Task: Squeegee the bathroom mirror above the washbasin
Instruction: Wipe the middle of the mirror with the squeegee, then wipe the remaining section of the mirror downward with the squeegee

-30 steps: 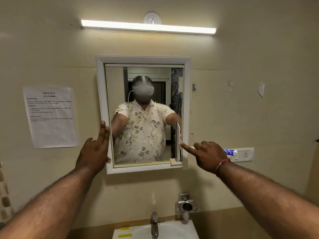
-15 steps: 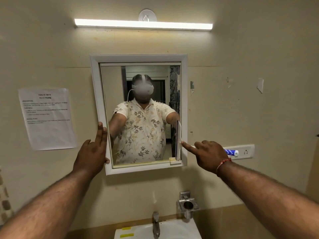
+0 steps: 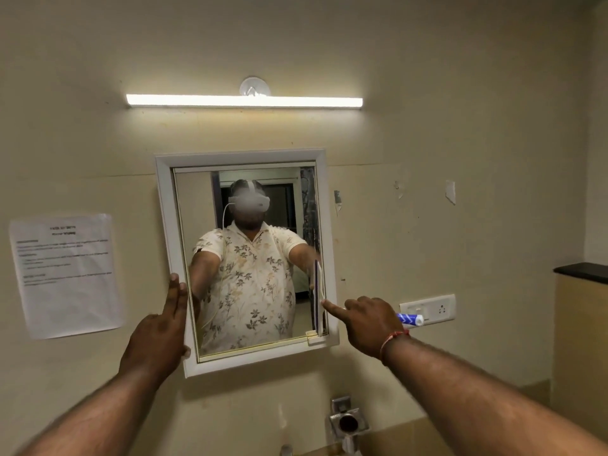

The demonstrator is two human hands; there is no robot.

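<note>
The mirror [image 3: 197, 209] hangs in a white frame [image 3: 240, 156] on the beige wall and reflects a person in a floral shirt. My left hand [image 3: 158, 337] lies flat against the frame's left side, fingers straight and pointing up, thumb near the lower corner. My right hand [image 3: 368, 324] grips the squeegee; its blue-and-white handle [image 3: 409, 319] sticks out behind my fist. The squeegee blade [image 3: 317, 291] stands upright against the glass at the mirror's right edge, with my index finger stretched out to touch it.
A lit tube light [image 3: 243, 101] runs above the mirror. A paper notice [image 3: 65, 274] is taped to the left, a switch socket [image 3: 437, 307] sits to the right. Below are a steel holder [image 3: 347, 421] and the tap top [image 3: 286, 450]. A black ledge [image 3: 582, 271] juts out far right.
The view has tilted up, so the mirror sits lower in frame and the washbasin has dropped out of view. Both hands and the blade keep their places on the mirror.
</note>
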